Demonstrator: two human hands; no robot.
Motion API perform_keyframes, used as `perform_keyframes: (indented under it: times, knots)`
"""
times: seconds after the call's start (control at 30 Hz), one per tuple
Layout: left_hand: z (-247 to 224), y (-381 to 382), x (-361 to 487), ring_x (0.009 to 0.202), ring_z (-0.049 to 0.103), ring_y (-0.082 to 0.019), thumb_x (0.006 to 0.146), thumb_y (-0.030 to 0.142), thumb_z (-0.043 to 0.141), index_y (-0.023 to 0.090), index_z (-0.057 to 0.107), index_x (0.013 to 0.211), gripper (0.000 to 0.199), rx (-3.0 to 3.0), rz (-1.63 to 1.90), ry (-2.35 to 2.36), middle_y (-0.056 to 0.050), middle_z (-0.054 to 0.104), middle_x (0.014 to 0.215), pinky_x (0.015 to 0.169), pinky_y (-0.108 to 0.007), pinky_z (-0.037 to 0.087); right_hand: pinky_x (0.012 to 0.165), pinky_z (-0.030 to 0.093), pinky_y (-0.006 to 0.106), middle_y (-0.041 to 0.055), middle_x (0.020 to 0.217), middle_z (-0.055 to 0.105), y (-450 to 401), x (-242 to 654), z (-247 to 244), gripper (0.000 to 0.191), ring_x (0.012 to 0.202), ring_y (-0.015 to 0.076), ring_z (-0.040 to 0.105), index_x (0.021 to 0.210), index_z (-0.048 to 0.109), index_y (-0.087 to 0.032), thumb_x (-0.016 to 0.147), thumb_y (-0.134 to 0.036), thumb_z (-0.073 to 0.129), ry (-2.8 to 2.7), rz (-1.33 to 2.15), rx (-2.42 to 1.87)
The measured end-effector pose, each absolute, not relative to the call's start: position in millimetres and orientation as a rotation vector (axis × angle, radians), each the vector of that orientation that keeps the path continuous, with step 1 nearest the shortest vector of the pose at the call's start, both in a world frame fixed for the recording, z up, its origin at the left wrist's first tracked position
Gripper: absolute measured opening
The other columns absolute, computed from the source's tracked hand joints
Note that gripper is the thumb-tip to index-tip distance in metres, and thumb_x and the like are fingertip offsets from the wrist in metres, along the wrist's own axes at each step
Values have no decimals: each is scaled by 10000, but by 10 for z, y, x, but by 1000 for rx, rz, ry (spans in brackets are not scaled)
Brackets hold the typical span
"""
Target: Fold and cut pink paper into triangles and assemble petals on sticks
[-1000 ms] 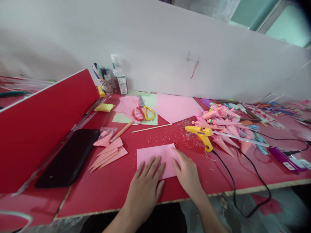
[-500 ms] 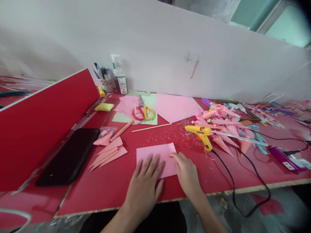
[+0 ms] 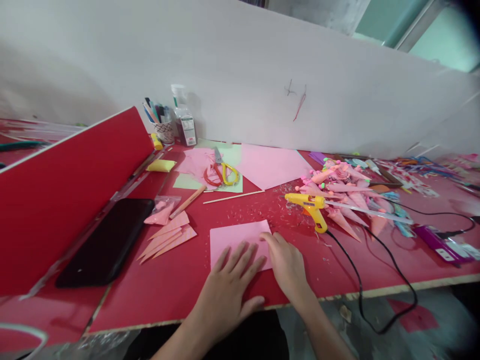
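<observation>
Paper [image 3: 229, 239], lower centre, long axis crosswise | left hand [image 3: 229, 286] spread flat over it | right hand [image 3: 287, 262] curled at right edge, pinch unclear

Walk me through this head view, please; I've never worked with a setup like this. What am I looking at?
There is no machine here: someone works bare-handed, and a camera worn on their head looks forward and down. The left hand lies spread on a pink paper sheet; the right hand is at the sheet's right edge, fingers bent, though whether it pinches the paper I can't tell. Around them on the red table are a yellow hot glue gun and a pile of pink cones to the right, scissors and a thin stick beyond the sheet, and a black phone to the left.
</observation>
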State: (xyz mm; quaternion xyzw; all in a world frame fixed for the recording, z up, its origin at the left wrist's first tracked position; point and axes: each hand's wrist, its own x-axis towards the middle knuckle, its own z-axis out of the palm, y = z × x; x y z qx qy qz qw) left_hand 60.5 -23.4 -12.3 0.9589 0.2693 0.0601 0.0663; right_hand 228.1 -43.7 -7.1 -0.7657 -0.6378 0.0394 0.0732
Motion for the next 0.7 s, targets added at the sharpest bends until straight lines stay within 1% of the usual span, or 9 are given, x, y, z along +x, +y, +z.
perform_keyframes:
  times: [0.17, 0.27, 0.4, 0.5, 0.7]
  knots:
    - [-75, -215, 581, 1308, 151, -327, 799, 652, 230, 336, 107, 1368, 663, 2774, 78, 751, -46, 149, 1450, 985, -620, 137, 583, 377, 212, 5, 913, 616, -433, 2278, -79, 345, 732, 138, 607, 1090, 519, -292, 829, -106, 391, -1935, 109, -2315]
    - [-64, -199, 579, 1310, 120, -342, 761, 696, 239, 358, 109, 1362, 702, 2729, 44, 721, -48, 114, 1455, 969, -655, 98, 572, 375, 214, 4, 914, 618, -431, 2271, -78, 345, 719, 137, 610, 1084, 519, -295, 826, -105, 392, -1943, 96, -2331]
    - [-62, -175, 580, 1315, 85, -343, 724, 719, 300, 375, 83, 1358, 754, 2706, 18, 710, -54, 77, 1458, 963, -667, 67, 576, 380, 216, 5, 914, 623, -425, 2268, -88, 334, 726, 141, 613, 1080, 521, -292, 832, -111, 389, -1941, 83, -2329]
    - [-63, -172, 570, 1319, 75, -332, 727, 715, 305, 375, 73, 1358, 754, 2709, 12, 690, -56, 73, 1459, 966, -664, 51, 590, 385, 212, 11, 915, 625, -419, 2269, -96, 339, 739, 138, 612, 1073, 529, -284, 826, -100, 387, -1938, 97, -2320]
    - [-89, -188, 542, 1325, 107, -280, 771, 678, 269, 333, 120, 1370, 707, 2777, 70, 652, -64, 145, 1453, 1034, -549, 84, 621, 389, 209, 26, 939, 620, -423, 2264, -89, 353, 782, 137, 604, 1079, 532, -269, 825, -89, 366, -1917, 148, -2327]
